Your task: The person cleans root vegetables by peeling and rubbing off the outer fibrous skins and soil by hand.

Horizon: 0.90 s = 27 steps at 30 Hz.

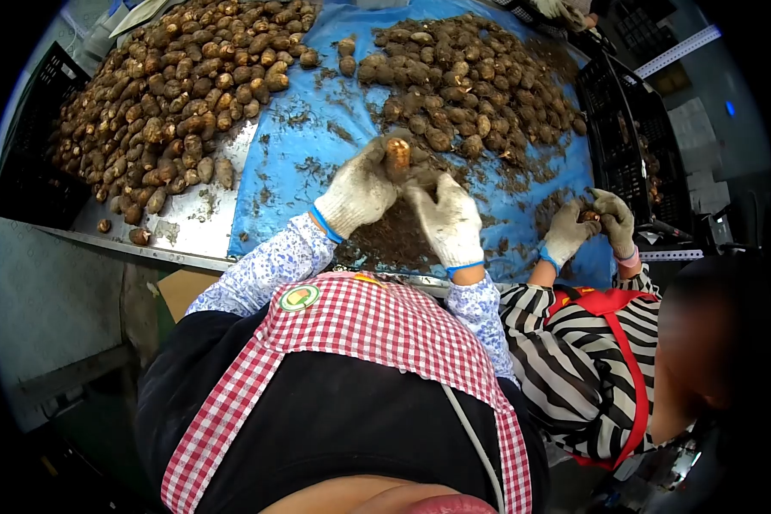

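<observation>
My left hand, in a soiled white knit glove, is closed around a brown taro corm whose orange-brown end points up. Close beside it on the right is my gloved right hand, its thumb apart from its fingers. Dirt darkens those fingertips, which blend into the soil behind them; I see nothing held in them. Under both hands, loose dark soil covers the blue sheet near the table's front edge.
A large pile of cleaner taro lies on the metal tabletop at left. Dirtier taro is heaped beyond my hands. Black crates stand at right. A co-worker's gloved hands handle a taro close on my right.
</observation>
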Available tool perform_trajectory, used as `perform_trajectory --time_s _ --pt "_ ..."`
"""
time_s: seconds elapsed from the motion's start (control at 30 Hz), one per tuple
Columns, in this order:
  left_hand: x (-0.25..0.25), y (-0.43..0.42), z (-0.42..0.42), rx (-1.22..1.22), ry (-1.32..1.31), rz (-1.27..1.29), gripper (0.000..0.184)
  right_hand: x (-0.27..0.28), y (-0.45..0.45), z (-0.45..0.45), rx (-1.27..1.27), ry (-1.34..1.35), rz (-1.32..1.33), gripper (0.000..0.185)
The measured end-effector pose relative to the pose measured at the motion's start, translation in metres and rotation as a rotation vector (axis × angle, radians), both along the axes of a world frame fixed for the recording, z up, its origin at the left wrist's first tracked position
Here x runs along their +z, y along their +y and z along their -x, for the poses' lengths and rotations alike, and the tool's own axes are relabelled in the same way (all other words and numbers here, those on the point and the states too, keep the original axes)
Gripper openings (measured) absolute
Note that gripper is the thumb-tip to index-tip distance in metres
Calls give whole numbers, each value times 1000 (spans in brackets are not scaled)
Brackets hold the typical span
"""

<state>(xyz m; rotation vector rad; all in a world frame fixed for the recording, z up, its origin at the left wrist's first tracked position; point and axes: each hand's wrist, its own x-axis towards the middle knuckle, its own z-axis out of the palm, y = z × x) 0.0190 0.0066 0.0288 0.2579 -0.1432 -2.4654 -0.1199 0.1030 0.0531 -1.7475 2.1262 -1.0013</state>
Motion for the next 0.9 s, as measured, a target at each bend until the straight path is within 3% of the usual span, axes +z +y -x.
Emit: perform_trajectory --time_s 0.03,0.07,0.1,0.17,0.23,0.33,0.37,0.47,0.5,0.53,0.57,0.63,0.7,0.83,0.87,0.9 --pt "-2 7 3 13 -136 299 36 5 -3 -6 4 145 -15 34" --pt "-19 -1 6 -30 -29 -198 34 10 -6 -11 8 290 -31 37" --pt "-37 2 6 82 -263 402 34 -3 -11 -7 60 278 54 41" --pt "-37 2 1 75 -540 828 34 2 -9 -4 140 234 -34 40" --pt "-30 -12 -9 -157 -628 457 33 19 -9 -8 203 225 -146 40" --pt "-14 -21 -20 -158 -1025 1427 35 7 -10 -4 352 345 -134 40" --pt "14 -16 -22 -281 -1077 1314 43 18 -10 -7 372 308 -204 36" --pt "1 -21 -23 -184 -816 1118 50 6 -12 -16 357 -33 -104 29" --pt "-2 -23 -20 -206 -759 873 49 9 -11 -14 279 -169 -215 22" --pt "-5 -25 -16 -223 -696 626 48 -10 -13 -7 230 -154 -62 17" --pt "-5 -26 -14 -237 -630 381 47 -11 -15 3 138 32 -54 14" --pt "6 -22 -23 -190 -546 435 47 -22 -12 22 -18 241 77 6" --pt "7 -19 -17 -32 -541 484 47 -27 -7 30 -47 87 133 10" --pt "-9 -24 -17 -59 -377 531 51 -2 -6 17 -45 -145 32 15" --pt "-7 -25 -16 -76 -352 571 51 1 -7 17 -25 -88 -4 17" --pt "-5 -23 -14 -95 -328 609 52 -6 -9 17 38 -211 100 19"
